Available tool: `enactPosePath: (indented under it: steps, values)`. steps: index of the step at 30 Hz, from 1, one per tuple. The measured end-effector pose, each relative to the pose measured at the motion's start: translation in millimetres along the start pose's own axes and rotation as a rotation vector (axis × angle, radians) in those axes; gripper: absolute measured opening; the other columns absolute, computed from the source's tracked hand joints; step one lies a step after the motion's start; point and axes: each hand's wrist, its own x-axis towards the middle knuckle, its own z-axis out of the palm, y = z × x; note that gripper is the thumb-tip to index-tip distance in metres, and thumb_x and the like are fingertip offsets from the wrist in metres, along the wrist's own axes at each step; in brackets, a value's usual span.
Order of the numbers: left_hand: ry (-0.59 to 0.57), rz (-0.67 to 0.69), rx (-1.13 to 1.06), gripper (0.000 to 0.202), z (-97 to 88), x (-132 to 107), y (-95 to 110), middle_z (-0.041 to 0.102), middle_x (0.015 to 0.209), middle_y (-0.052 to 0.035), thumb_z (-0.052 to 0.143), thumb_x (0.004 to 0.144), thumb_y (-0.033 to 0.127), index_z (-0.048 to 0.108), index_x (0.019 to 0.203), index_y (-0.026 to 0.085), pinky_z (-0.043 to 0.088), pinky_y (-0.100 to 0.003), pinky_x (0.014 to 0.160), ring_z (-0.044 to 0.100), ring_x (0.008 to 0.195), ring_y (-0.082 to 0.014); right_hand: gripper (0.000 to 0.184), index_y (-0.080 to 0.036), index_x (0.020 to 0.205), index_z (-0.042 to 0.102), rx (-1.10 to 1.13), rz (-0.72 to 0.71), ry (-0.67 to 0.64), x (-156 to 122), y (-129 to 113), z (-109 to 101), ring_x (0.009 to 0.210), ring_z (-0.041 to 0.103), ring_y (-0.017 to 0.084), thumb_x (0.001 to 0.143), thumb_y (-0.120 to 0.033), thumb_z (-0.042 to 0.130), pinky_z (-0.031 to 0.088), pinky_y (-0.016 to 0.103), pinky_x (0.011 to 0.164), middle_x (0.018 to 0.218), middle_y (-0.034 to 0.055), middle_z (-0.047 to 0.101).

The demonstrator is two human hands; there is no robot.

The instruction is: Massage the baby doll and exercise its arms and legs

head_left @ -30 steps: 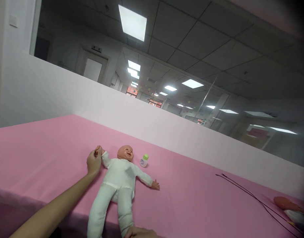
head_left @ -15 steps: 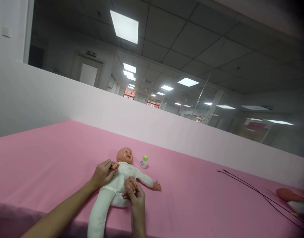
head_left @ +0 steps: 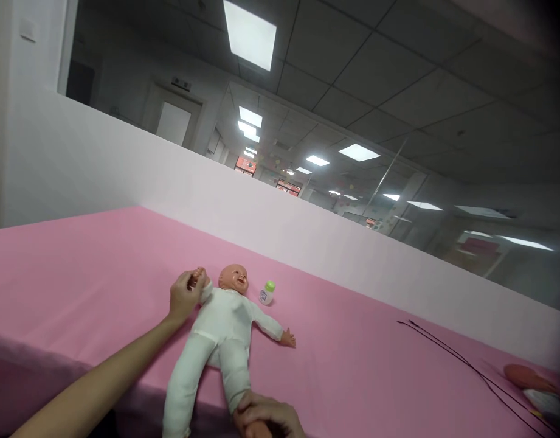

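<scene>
A baby doll in a white suit lies face up on the pink-covered surface, head towards the far wall. My left hand is closed round the doll's wrist, holding that arm up beside its head. At the bottom edge my right hand is wrapped round the doll's foot, with that leg stretched straight towards me. The doll's other arm lies out flat to the right, and its other leg hangs over the near edge.
A small white bottle with a green cap stands just right of the doll's head. Thin black cords run across the cover at the right, near a red and white object. A low white wall backs the surface.
My left hand moved the doll's arm from over its chest back out beside its head. My right hand pulled the bent leg down straight towards me.
</scene>
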Motion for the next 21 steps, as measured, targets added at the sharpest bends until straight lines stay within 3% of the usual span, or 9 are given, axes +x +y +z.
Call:
enactPosePath:
  steps: [3,5,7,9,12,15,17,19,21]
  values:
    - [-0.200,0.342,0.049,0.022,0.5,-11,9,0.066,0.078,-0.0012,0.062,0.099,0.043,0.070,0.097,0.022,0.046,-0.029,0.064,0.061,0.067,-0.0169,0.058,-0.019,0.112,0.082,0.098,-0.017,0.377,25,11,13,0.060,0.067,0.021,0.070,-0.056,0.092,0.057,0.036,0.059,0.091,0.0125,0.077]
    - [-0.290,0.519,0.092,0.017,-1.2,-15,11,0.063,0.075,-0.0006,0.062,0.100,0.037,0.069,0.100,0.021,0.043,-0.028,0.060,0.059,0.064,-0.0159,0.064,-0.014,0.122,0.077,0.143,0.014,0.544,52,18,25,0.054,0.063,0.017,0.074,-0.054,0.090,0.055,0.031,0.055,0.076,0.0071,0.073]
    - [-0.341,0.622,0.124,0.015,-3.1,-16,11,0.062,0.074,-0.0004,0.060,0.101,0.033,0.069,0.104,0.020,0.041,-0.028,0.058,0.058,0.062,-0.0157,0.067,-0.012,0.119,0.077,0.167,0.033,0.613,79,22,36,0.057,0.062,0.016,0.069,-0.053,0.094,0.055,0.029,0.058,0.074,0.0042,0.071]
    - [-0.380,0.640,0.131,0.016,-3.6,-16,10,0.062,0.074,-0.0005,0.059,0.102,0.033,0.069,0.106,0.020,0.041,-0.029,0.058,0.058,0.061,-0.0160,0.068,-0.012,0.118,0.077,0.182,0.040,0.631,97,24,44,0.059,0.062,0.015,0.067,-0.053,0.096,0.055,0.027,0.059,0.074,0.0028,0.071]
    - [-0.339,0.476,0.097,0.019,-0.4,-14,6,0.064,0.077,-0.0011,0.060,0.101,0.038,0.068,0.100,0.022,0.043,-0.029,0.062,0.059,0.065,-0.0171,0.064,-0.015,0.122,0.077,0.178,0.045,0.595,94,25,44,0.060,0.064,0.015,0.071,-0.050,0.094,0.056,0.028,0.060,0.087,0.0065,0.075]
    - [-0.138,0.123,0.039,0.029,2.9,-6,-1,0.070,0.082,-0.0030,0.058,0.100,0.049,0.068,0.092,0.023,0.046,-0.031,0.068,0.063,0.071,-0.0197,0.056,-0.020,0.112,0.080,0.206,0.026,0.519,61,30,32,0.058,0.066,0.014,0.067,-0.049,0.096,0.055,0.030,0.055,0.127,0.0145,0.072]
    - [0.009,-0.142,0.027,0.038,1.6,3,-8,0.073,0.084,-0.0052,0.056,0.099,0.056,0.068,0.087,0.023,0.047,-0.033,0.070,0.066,0.076,-0.0228,0.054,-0.021,0.104,0.081,0.217,0.004,0.464,34,34,18,0.059,0.067,0.016,0.063,-0.053,0.097,0.055,0.031,0.052,0.138,0.0164,0.067]
    - [0.122,-0.357,0.052,0.043,-2.2,12,-15,0.074,0.085,-0.0075,0.053,0.098,0.061,0.069,0.084,0.023,0.046,-0.034,0.069,0.067,0.078,-0.0260,0.054,-0.021,0.092,0.083,0.192,-0.002,0.311,11,37,2,0.070,0.072,0.024,0.056,-0.059,0.098,0.058,0.037,0.061,0.123,0.0169,0.074]
    - [0.171,-0.447,0.077,0.046,-5.9,18,-19,0.075,0.084,-0.0088,0.051,0.097,0.063,0.068,0.083,0.023,0.044,-0.035,0.068,0.067,0.078,-0.0278,0.055,-0.022,0.082,0.084,0.145,0.051,0.057,-2,37,-11,0.083,0.074,0.031,0.054,-0.068,0.095,0.059,0.046,0.077,0.099,0.0162,0.078]
